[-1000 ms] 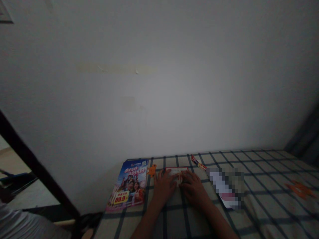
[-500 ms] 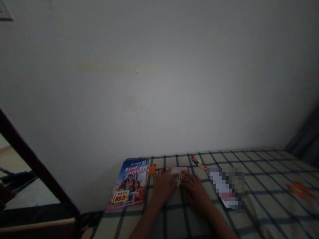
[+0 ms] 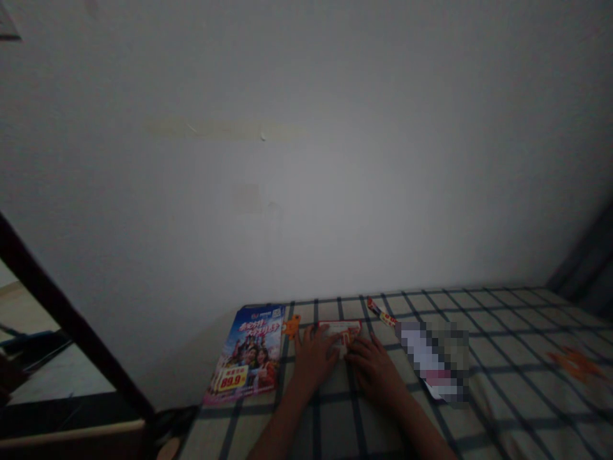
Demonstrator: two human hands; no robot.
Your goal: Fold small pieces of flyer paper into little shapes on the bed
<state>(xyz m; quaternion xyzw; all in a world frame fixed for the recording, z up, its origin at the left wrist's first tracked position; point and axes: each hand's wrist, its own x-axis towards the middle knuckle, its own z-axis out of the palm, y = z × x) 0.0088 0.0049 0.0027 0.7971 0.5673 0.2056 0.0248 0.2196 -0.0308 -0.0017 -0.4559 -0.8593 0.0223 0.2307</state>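
A small red-and-white printed paper (image 3: 353, 324) lies on the checked cloth between my two hands. My left hand (image 3: 313, 358) rests over its left part, palm down with the fingers spread. On the paper's right side, my right hand (image 3: 376, 367) lies palm down, its fingers loosely bent and touching the paper's lower right. Both hands cover much of the paper, so its full print is hidden. An orange paper cut-out (image 3: 291, 327) sits just beyond the left hand's outer fingertips.
Left of my hands lies a stack of colourful flyers (image 3: 251, 358) marked 89.9. To the right is a lanyard (image 3: 382, 312) with a partly blurred white card (image 3: 438, 388). The checked cloth (image 3: 502, 332) bears an orange figure farther right. A wall (image 3: 383, 191) rises behind.
Both hands keep nearly the same place on the paper, with only slight finger shifts. The flyers and lanyard have not moved.
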